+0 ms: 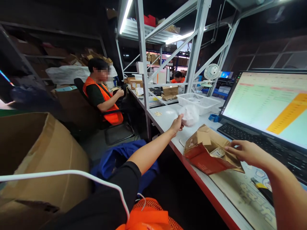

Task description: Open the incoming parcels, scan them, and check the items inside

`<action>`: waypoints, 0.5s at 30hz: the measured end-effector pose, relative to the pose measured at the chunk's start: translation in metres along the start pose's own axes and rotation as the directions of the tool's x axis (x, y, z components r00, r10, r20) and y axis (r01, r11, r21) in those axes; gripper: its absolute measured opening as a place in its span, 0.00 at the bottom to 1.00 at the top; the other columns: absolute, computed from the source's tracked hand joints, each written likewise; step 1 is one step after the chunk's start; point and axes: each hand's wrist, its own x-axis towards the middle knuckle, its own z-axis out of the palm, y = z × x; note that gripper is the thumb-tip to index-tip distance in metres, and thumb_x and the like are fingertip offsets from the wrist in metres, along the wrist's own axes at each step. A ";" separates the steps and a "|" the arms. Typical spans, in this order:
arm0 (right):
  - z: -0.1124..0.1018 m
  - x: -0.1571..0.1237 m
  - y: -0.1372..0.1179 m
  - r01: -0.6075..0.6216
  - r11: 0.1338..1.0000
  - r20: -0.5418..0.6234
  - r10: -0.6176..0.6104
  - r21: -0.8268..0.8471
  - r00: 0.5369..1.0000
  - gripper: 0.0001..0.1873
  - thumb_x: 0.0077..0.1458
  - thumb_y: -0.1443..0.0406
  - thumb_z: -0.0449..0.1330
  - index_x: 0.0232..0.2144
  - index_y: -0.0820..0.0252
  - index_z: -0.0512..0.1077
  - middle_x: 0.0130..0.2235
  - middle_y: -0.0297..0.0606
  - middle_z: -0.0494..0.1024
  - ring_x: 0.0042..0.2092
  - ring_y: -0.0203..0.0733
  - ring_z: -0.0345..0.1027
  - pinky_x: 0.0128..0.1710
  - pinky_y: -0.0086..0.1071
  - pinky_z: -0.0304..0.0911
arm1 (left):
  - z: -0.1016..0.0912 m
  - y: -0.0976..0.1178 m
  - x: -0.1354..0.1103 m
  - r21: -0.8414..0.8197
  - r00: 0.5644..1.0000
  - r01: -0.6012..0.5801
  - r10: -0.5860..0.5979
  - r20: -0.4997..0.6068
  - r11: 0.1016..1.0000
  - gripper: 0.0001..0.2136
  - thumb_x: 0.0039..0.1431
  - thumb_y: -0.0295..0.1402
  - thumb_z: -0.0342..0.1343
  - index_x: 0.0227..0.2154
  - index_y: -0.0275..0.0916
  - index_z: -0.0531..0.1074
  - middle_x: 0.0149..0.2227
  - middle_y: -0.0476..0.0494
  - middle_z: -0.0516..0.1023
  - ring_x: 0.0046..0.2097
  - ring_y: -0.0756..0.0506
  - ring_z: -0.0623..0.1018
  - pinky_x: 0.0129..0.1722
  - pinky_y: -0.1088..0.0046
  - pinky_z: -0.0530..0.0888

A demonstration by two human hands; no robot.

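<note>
My left hand (177,125) is stretched out over the white table, its fingers closed on a white plastic-wrapped bundle (190,115); what the wrapping holds I cannot make out. Nearer to me stands an opened brown and red cardboard box (203,157), its flaps up and a small clear-wrapped item (217,152) inside. My right hand (242,150) is at the box's right side, thumb and fingers on the raised flap (227,147).
A white plastic basket (198,103) and a blue tape roll (214,118) stand behind the box. To the right are a keyboard (254,140) and monitor (268,105). A yellow-black cutter (262,188) lies on flat cardboard (240,191). A co-worker (103,95) sits at left, near a large carton (59,143).
</note>
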 end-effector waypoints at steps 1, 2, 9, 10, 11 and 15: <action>0.000 0.002 0.001 0.025 0.999 -0.044 -0.026 -0.021 0.999 0.32 0.56 0.36 0.56 0.33 0.57 0.80 0.30 0.46 0.82 0.31 0.52 0.75 0.31 0.40 0.67 | -0.002 -0.009 0.002 0.065 1.000 0.029 -0.029 0.006 0.997 0.26 0.72 0.59 0.36 0.30 0.43 0.58 0.25 0.51 0.61 0.25 0.50 0.63 0.23 0.76 0.58; 0.001 0.003 0.003 0.042 0.998 -0.085 -0.045 -0.045 0.995 0.32 0.56 0.35 0.56 0.32 0.56 0.80 0.32 0.46 0.82 0.33 0.54 0.76 0.33 0.41 0.67 | -0.003 -0.018 0.003 0.137 0.998 0.052 -0.054 0.011 0.989 0.26 0.72 0.59 0.39 0.28 0.42 0.59 0.24 0.50 0.62 0.26 0.49 0.65 0.24 0.75 0.60; 0.009 0.009 0.005 0.074 0.996 -0.273 -0.058 0.049 0.960 0.35 0.51 0.36 0.62 0.44 0.58 0.78 0.48 0.51 0.82 0.44 0.59 0.78 0.44 0.47 0.72 | 0.007 -0.048 0.003 0.608 0.988 0.033 -0.120 0.102 0.793 0.26 0.69 0.54 0.53 0.26 0.37 0.75 0.33 0.33 0.81 0.44 0.35 0.81 0.44 0.65 0.74; 0.011 0.008 0.003 0.109 0.983 -0.242 -0.071 0.148 0.968 0.37 0.51 0.37 0.64 0.51 0.59 0.75 0.53 0.51 0.81 0.46 0.59 0.78 0.45 0.47 0.73 | 0.009 -0.048 0.001 0.649 0.985 0.017 -0.125 0.120 0.760 0.25 0.69 0.54 0.53 0.29 0.36 0.77 0.36 0.31 0.83 0.46 0.34 0.81 0.46 0.65 0.74; 0.013 0.008 0.000 0.135 0.957 -0.182 -0.089 0.258 0.979 0.41 0.51 0.39 0.65 0.57 0.58 0.72 0.57 0.52 0.80 0.48 0.58 0.79 0.47 0.46 0.75 | 0.010 -0.046 0.000 0.685 0.982 -0.002 -0.128 0.140 0.729 0.24 0.68 0.54 0.55 0.32 0.36 0.79 0.40 0.30 0.84 0.48 0.33 0.81 0.47 0.64 0.74; 0.020 0.008 -0.011 0.122 0.867 0.035 -0.159 0.483 0.987 0.47 0.56 0.42 0.68 0.69 0.55 0.61 0.55 0.49 0.81 0.48 0.55 0.80 0.45 0.41 0.77 | 0.012 -0.032 -0.004 0.794 0.965 -0.101 -0.134 0.224 0.600 0.19 0.63 0.49 0.62 0.43 0.36 0.82 0.48 0.30 0.84 0.55 0.33 0.81 0.53 0.64 0.73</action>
